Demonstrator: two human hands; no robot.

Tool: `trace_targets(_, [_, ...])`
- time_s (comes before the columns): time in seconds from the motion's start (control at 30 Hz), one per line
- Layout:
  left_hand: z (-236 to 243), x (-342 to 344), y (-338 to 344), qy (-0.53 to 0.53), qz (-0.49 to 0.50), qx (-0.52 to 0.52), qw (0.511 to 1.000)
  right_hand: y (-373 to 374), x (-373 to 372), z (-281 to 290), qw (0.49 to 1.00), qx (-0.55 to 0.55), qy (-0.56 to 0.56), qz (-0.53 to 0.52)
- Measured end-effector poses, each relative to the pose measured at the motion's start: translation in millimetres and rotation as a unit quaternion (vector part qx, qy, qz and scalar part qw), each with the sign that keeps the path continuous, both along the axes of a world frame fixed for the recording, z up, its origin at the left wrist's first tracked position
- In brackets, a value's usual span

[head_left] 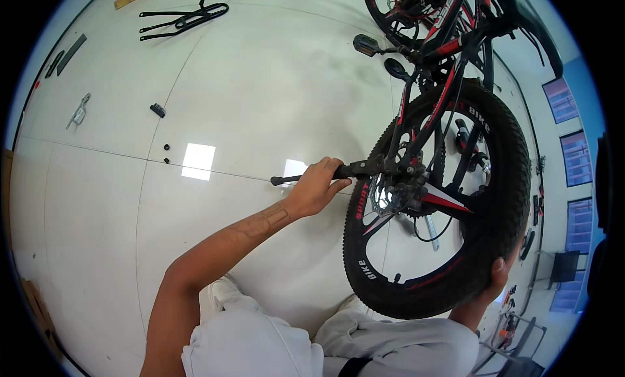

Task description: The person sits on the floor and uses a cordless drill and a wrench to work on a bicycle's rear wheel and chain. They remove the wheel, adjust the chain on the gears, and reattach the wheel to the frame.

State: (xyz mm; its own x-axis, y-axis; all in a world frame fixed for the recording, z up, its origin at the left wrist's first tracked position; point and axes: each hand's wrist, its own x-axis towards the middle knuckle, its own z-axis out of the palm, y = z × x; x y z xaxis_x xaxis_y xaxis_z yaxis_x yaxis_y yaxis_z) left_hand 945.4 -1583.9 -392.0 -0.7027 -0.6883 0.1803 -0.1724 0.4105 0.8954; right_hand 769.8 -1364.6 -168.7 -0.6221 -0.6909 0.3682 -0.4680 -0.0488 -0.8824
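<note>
A black and red bicycle (449, 97) stands on the floor in front of me, its rear wheel (416, 299) close to my knees. My left hand (317, 187) is closed around the black kickstand (357, 169), which sticks out to the left from beside the wheel's hub; its rubber foot shows beyond my fingers. Near the hub are a shiny brake disc (383, 198) and the dark axle parts. My right hand (497, 276) grips the thick knobby tire at its lower right side, with the thumb over the tread and the other fingers hidden behind it.
On the tiled floor lie a black forked frame part (185, 19), a pedal (157, 109), two small black pieces (166, 147) and a silver tool (79, 111). More tools (478, 149) show through the wheel. A chair (563, 266) stands by the right wall.
</note>
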Motion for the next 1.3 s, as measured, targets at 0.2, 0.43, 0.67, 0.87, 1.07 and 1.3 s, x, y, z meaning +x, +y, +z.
trace_targets(0.2, [-14.5, -10.2, 0.2, -0.041, -0.023, -0.032, 0.998, -10.5, 15.9, 8.2, 0.998, 0.003, -0.059, -0.02])
trace_targets(0.43, [-21.0, -15.5, -0.2, -0.023, -0.008, -0.082, 0.996, 1.2, 17.1, 6.2, 0.993, 0.009, -0.113, -0.027])
trace_targets(0.67, [-19.1, -29.5, -7.6, -0.064, -0.06, -0.053, 0.995, -3.4, 22.0, 10.5, 0.985, 0.025, -0.16, -0.058])
trace_targets(0.87, [-27.9, -39.2, 1.2, -0.028, -0.009, -0.151, 0.988, 3.9, 28.8, 0.4, 0.986, -0.023, -0.145, -0.079])
trace_targets(1.07, [-38.0, -41.8, 8.0, -0.018, -0.047, -0.121, 0.991, -7.5, 28.7, 2.0, 0.994, -0.034, -0.098, -0.042])
trace_targets(1.3, [-41.5, -42.8, -3.5, 0.0, -0.053, -0.125, 0.991, -18.9, 27.3, 7.0, 0.998, -0.047, -0.043, -0.002])
